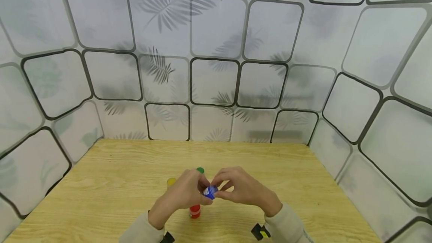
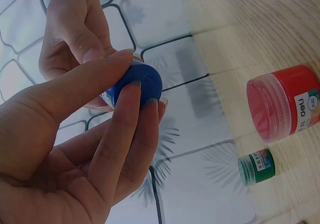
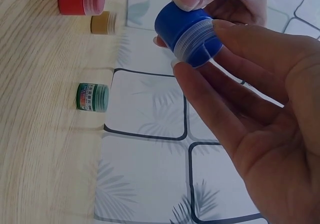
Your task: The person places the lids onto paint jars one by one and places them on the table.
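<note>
A small blue paint jar (image 1: 210, 192) with a clear ribbed lid (image 3: 194, 39) is held up over the table between both hands, tilted on its side. The left hand (image 1: 188, 190) grips the jar's blue body, thumb on one side and fingers on the other. At the lid end, the right hand (image 1: 239, 186) pinches the ribbed lid between thumb and fingertips. Below the left hand stands a red paint jar (image 1: 194, 211). Beyond the hands are a green jar (image 1: 200, 170) and a yellow jar (image 1: 171, 181), partly covered by the left hand and arm in the head view.
The jars stand on a light wood-grain table (image 1: 270, 164). Panels of patterned fabric or paper (image 1: 216, 81) with squares and leaves enclose its back and sides. Dark straps with small devices (image 1: 260, 231) sit at the wrists.
</note>
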`<state>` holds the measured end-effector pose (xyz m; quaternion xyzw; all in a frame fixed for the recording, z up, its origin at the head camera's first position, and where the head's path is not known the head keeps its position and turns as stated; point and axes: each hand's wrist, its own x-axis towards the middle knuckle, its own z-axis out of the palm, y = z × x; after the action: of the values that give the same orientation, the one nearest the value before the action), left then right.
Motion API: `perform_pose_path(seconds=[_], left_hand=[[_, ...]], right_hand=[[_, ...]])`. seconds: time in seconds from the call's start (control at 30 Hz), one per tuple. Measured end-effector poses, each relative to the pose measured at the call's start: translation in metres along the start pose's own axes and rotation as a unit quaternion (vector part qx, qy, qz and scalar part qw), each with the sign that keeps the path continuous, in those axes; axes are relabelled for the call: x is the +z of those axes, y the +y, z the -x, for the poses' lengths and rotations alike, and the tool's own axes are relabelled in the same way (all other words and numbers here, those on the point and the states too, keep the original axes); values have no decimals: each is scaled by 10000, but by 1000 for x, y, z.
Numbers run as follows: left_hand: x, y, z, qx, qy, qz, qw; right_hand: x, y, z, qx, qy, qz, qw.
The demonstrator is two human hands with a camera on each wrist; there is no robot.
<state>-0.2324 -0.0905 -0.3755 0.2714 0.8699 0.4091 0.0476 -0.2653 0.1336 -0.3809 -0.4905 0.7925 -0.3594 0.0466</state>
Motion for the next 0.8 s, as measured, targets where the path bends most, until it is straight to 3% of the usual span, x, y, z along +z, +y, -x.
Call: perform_pose_path(seconds=[0.5, 0.8], left_hand=[[0, 1, 0, 15, 27, -61, 10000], [0, 1, 0, -30, 13, 27, 10000]], right_hand=[[-1, -2, 0, 248, -25, 40, 9997], [-1, -2, 1, 75, 68, -19, 9999]])
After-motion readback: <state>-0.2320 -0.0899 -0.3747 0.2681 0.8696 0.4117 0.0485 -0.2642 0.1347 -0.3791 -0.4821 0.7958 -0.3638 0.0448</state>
